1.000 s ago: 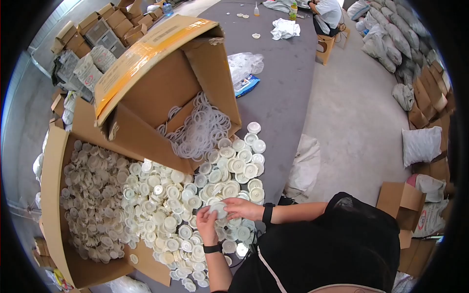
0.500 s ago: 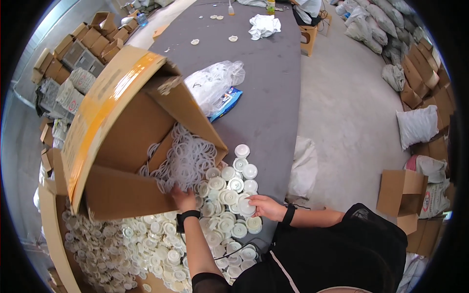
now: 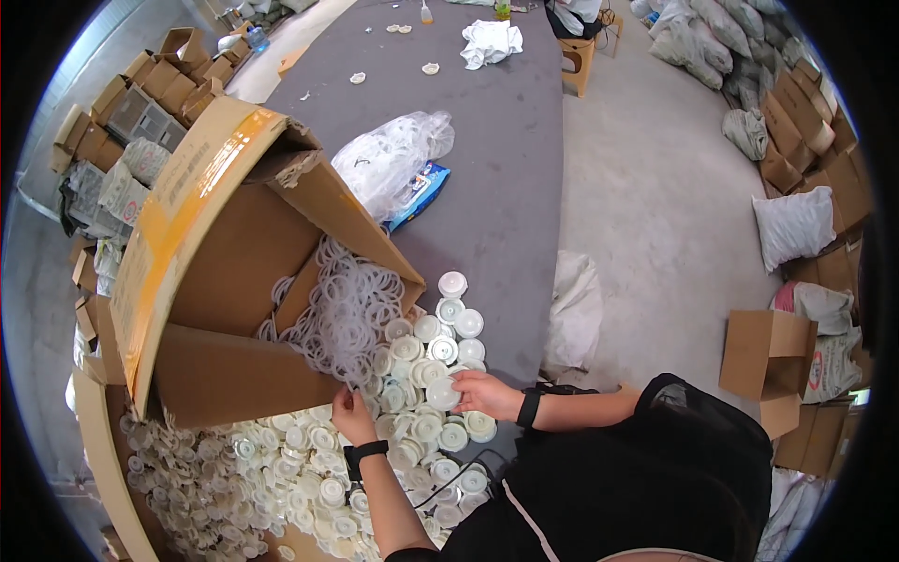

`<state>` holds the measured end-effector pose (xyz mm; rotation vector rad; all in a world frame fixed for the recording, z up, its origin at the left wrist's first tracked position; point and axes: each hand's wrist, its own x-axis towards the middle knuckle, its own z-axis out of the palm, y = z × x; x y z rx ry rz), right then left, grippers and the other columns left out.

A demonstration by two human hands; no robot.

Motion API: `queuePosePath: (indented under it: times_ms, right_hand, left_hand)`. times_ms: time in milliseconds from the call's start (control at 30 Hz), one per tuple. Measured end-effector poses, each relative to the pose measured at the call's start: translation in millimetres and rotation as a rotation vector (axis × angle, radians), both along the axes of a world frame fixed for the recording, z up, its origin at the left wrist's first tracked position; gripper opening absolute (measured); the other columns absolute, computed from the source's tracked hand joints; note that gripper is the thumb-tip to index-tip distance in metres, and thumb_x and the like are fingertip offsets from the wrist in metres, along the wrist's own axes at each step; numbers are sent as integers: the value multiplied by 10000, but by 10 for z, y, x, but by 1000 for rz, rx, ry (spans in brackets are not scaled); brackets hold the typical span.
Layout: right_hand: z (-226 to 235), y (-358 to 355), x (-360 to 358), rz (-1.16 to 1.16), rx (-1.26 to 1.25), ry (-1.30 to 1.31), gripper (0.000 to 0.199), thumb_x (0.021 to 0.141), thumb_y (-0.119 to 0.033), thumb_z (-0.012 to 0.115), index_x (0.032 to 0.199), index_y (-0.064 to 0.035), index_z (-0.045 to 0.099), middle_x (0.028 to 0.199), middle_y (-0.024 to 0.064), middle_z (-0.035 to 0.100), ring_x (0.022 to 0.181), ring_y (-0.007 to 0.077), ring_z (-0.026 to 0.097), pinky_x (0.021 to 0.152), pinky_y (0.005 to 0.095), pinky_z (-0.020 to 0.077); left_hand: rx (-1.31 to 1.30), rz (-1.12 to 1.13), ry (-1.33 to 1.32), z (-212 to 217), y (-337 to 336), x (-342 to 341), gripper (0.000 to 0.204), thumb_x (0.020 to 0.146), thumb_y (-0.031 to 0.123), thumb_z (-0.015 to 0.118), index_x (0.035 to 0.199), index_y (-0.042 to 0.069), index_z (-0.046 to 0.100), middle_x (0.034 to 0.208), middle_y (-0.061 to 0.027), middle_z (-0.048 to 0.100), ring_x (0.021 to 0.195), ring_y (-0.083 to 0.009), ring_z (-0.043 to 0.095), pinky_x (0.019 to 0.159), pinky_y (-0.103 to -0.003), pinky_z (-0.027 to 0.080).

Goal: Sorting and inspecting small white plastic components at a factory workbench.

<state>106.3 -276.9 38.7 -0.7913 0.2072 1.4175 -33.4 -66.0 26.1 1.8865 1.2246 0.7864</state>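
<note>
My right hand grips a round white plastic lid by its edge, above the other lids. My left hand is pinched at the lower lip of a tipped cardboard box. A translucent plastic ring shows at its fingertips, partly hidden by the fingers. Many similar rings lie in a tangled heap in the box's mouth. Under and around both hands spreads a large pile of round whitish lids, some stacked in short columns along the right side.
The grey-covered table stretches away from me. A clear plastic bag and a blue packet lie beyond the box. A white cloth rests farther off. Boxes and sacks line the floor at right.
My left hand has drawn back from the ring heap toward me, fingers now pinched with a ring. My right hand still holds its lid. The whole view has shifted slightly.
</note>
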Motion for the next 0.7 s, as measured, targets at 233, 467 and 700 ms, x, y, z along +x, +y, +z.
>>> queuePosePath:
  times_ms: [233,467,700]
  right_hand:
    - [257,-100,-268,-11,96,125,248,818,-120,477,1042,-28,425,977,85,518,867,199,546,783,351,453]
    - [523,-190,-583,0,213,120,164,831,-94,446,977,-22,459,998,80,513,944,192,513,838,351,419]
    - [674,-238,-951,-8,288,116,161,834,-78,428,981,-16,450,1015,91,506,951,197,503,875,340,389]
  left_hand:
    - [-578,193,-597,392,-519,-326,130,775,61,564,891,10,536,783,-79,581,625,-138,561,579,-245,474]
    - [-990,60,-894,842,-1281,-535,68,788,82,548,832,32,537,735,-59,575,589,-133,525,548,-234,433]
    - [-1070,29,-1000,931,-1666,-827,64,792,77,534,822,22,547,691,-49,557,595,-123,511,539,-234,417]
